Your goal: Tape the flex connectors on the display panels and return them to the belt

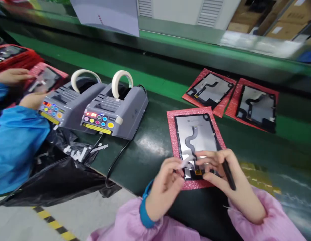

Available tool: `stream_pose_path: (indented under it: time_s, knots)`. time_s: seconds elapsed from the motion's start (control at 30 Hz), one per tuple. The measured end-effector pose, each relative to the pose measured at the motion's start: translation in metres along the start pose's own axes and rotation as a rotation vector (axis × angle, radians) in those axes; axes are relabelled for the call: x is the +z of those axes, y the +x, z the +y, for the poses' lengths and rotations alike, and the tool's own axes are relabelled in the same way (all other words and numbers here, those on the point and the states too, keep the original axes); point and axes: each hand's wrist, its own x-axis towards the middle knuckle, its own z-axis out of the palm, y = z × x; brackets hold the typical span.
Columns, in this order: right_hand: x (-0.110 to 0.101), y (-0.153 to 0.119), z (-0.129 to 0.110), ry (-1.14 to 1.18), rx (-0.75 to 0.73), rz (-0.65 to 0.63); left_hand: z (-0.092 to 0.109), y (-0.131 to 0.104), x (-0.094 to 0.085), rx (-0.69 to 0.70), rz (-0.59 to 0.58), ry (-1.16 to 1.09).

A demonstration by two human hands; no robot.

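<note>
A display panel [203,130] with a grey flex cable lies back side up on a pink bubble-wrap sheet [172,134] in front of me. Over its lower left part, my left hand [168,187] pinches a whitish strip of tape [187,161]. My left wrist wears a blue band [146,209]. A slim black tool [228,174] is held in my right hand [223,170], lying across the palm; whether it is a pen or tweezers I cannot tell. The fingertips of that hand are close to the strip's right end, just above the panel; contact is unclear.
Two grey tape dispensers [115,113] with white tape rolls stand at left, a cable running to the table edge. More panels on pink sheets [258,103] lie at back right. Gold-coloured pieces [256,174] are at right. A blue-sleeved co-worker [17,144] handles another panel.
</note>
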Motion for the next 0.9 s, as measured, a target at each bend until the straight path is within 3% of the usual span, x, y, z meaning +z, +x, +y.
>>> stream_pose_path:
  time_s: [0.1,0.23,0.3,0.47,0.7,0.9]
  knots:
    - [0.0,0.015,-0.006,0.005,0.114,-0.046,-0.011,-0.002,0.025,-0.048,-0.162,0.023]
    - [-0.014,0.042,-0.009,-0.019,0.046,0.037,-0.013,0.005,0.028,-0.068,-0.21,0.012]
    - [-0.022,0.062,-0.007,-0.104,0.017,-0.002,-0.007,0.008,0.026,-0.03,-0.207,0.156]
    - [-0.026,0.1,0.012,-0.318,0.041,-0.285,0.005,0.017,0.023,0.108,-0.225,0.737]
    - [-0.02,0.104,0.03,-0.415,0.019,-0.271,-0.007,0.026,0.026,0.154,-0.093,1.296]
    - [-0.02,0.105,0.031,-0.405,0.019,-0.241,-0.014,0.025,0.026,0.172,-0.092,1.408]
